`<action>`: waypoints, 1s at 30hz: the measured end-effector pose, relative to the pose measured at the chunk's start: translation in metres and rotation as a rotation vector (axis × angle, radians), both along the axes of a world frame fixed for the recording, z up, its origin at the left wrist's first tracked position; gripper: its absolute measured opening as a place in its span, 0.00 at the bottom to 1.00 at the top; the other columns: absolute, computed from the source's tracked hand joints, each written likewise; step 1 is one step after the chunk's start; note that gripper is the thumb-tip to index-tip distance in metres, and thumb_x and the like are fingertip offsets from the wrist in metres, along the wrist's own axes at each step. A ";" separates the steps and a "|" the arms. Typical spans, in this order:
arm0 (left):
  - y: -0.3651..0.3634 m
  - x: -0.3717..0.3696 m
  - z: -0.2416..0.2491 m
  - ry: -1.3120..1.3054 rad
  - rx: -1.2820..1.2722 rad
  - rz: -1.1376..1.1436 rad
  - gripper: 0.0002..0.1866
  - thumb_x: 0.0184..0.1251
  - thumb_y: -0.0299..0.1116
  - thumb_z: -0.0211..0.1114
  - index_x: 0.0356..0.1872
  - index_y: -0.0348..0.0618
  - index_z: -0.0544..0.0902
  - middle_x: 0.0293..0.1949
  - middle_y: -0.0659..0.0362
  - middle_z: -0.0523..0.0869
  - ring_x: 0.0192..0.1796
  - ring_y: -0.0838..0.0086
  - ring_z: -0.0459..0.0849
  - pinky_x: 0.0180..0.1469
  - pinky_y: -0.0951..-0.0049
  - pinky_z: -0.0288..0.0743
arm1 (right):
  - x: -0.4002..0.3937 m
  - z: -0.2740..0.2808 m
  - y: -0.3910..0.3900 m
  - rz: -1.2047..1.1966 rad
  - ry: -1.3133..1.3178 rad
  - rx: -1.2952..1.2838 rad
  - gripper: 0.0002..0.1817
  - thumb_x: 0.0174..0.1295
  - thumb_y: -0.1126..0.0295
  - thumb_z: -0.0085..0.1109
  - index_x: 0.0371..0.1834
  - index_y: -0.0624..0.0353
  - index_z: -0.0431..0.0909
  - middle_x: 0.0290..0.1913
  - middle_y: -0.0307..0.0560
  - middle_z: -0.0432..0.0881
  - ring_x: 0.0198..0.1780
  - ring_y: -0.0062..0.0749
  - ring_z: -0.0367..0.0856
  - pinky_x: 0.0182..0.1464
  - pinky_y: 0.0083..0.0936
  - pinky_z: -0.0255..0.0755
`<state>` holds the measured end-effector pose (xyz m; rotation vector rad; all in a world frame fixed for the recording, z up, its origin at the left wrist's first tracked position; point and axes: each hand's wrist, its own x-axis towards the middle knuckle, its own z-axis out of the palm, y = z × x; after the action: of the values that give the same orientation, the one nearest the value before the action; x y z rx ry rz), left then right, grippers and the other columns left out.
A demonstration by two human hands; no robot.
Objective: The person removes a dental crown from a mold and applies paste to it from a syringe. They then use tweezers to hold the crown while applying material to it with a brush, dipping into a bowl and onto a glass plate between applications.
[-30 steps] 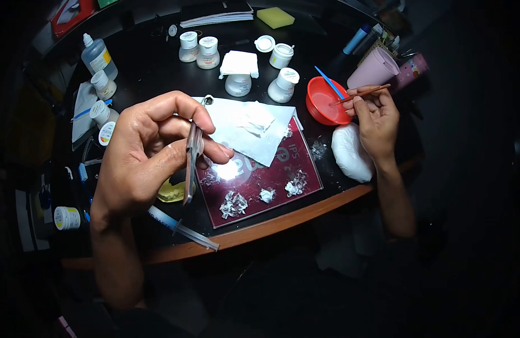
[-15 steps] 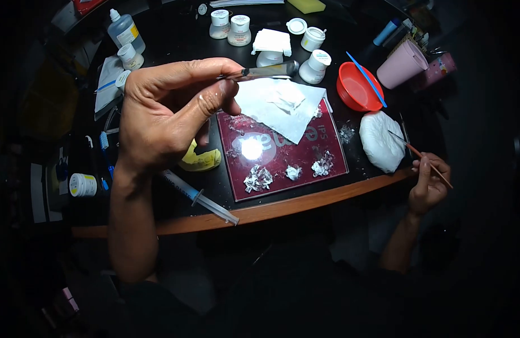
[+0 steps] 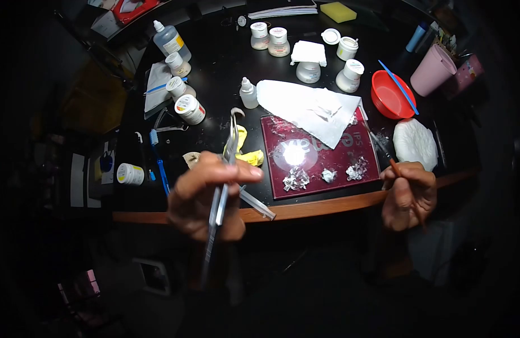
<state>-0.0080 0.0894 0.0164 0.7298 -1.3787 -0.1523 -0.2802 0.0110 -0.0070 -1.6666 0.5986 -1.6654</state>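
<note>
The left hand (image 3: 206,200) pinches metal tweezers (image 3: 221,186) over the front edge of the table (image 3: 305,209). The right hand (image 3: 409,194) pinches a thin brush (image 3: 386,158) at the same edge, beside the red mixing plate (image 3: 322,155).

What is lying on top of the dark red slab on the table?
On the dark red slab lie three small whitish lumps near its front edge, and a white tissue covers its back corner. A lamp glare hides part of the printed lettering; the tissue covers the rest.
</note>
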 end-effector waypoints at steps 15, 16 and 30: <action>0.027 -0.044 -0.065 -0.030 0.138 0.279 0.16 0.80 0.28 0.59 0.61 0.35 0.69 0.31 0.49 0.89 0.32 0.72 0.83 0.38 0.76 0.75 | 0.081 -0.005 0.015 0.148 0.296 -0.222 0.11 0.47 0.79 0.70 0.35 0.60 0.84 0.28 0.42 0.86 0.35 0.36 0.80 0.48 0.35 0.75; 0.027 -0.044 -0.064 -0.001 0.156 0.280 0.16 0.81 0.28 0.57 0.62 0.33 0.68 0.29 0.48 0.89 0.30 0.71 0.82 0.34 0.77 0.75 | 0.083 -0.004 0.016 0.154 0.318 -0.218 0.10 0.47 0.79 0.70 0.35 0.60 0.84 0.27 0.41 0.86 0.34 0.35 0.80 0.48 0.34 0.75; 0.024 -0.043 -0.065 0.117 0.145 0.321 0.16 0.81 0.27 0.53 0.63 0.30 0.69 0.23 0.47 0.85 0.24 0.73 0.78 0.30 0.75 0.74 | 0.082 -0.003 0.019 0.266 0.349 -0.171 0.11 0.48 0.75 0.72 0.36 0.54 0.83 0.25 0.35 0.84 0.37 0.36 0.77 0.46 0.31 0.70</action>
<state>-0.0505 0.1134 -0.0488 1.0371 -1.1318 -0.0403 -0.1985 0.0299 -0.0101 -2.0835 0.3809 -1.2747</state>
